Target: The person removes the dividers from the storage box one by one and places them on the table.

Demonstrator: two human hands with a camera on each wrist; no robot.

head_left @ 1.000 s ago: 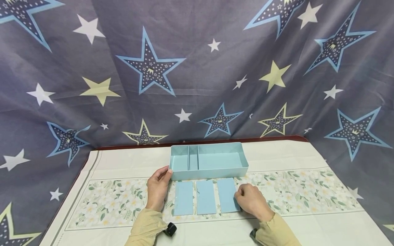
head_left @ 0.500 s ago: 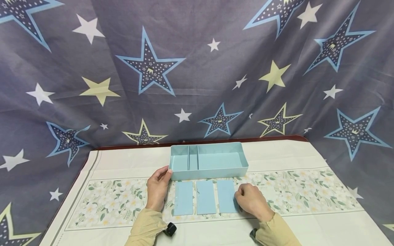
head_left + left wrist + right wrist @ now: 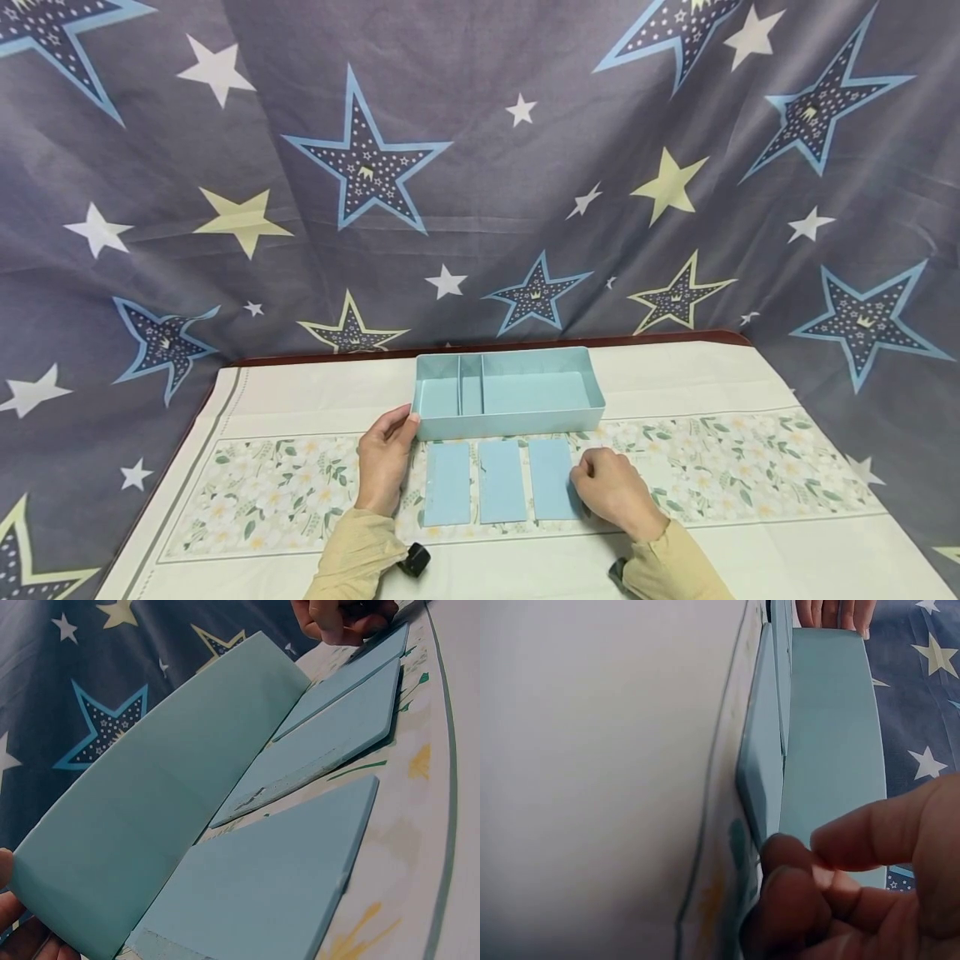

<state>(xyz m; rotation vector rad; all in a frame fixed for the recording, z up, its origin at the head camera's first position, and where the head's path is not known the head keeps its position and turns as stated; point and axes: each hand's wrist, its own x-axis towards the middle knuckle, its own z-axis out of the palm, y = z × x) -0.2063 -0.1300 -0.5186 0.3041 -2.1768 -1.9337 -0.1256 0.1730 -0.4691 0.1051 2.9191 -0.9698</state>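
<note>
A light-blue box [image 3: 517, 423] with two upright dividers [image 3: 482, 385] near its left end stands across the table. My left hand [image 3: 385, 462] grips its front left corner; the thumb lies at the rim and the other fingers are against the end wall. Before the box lie three flat light-blue panels side by side: a left panel [image 3: 447, 483], a middle panel [image 3: 502, 482] and a right panel [image 3: 552, 481]. Curled fingers of my right hand [image 3: 617, 493] are at the right panel's outer edge. In the right wrist view its fingertips meet that edge, with no visible grip on it.
A white cloth [image 3: 270, 400] with a floral band [image 3: 720, 467] covers the table. Its dark red back edge [image 3: 652, 338] shows behind the box. A grey curtain [image 3: 480, 200] with stars hangs close behind the table.
The right panel has shifted slightly towards me and straightened into line with the other panels. Both hands stay nearly in place, and the box has not moved.
</note>
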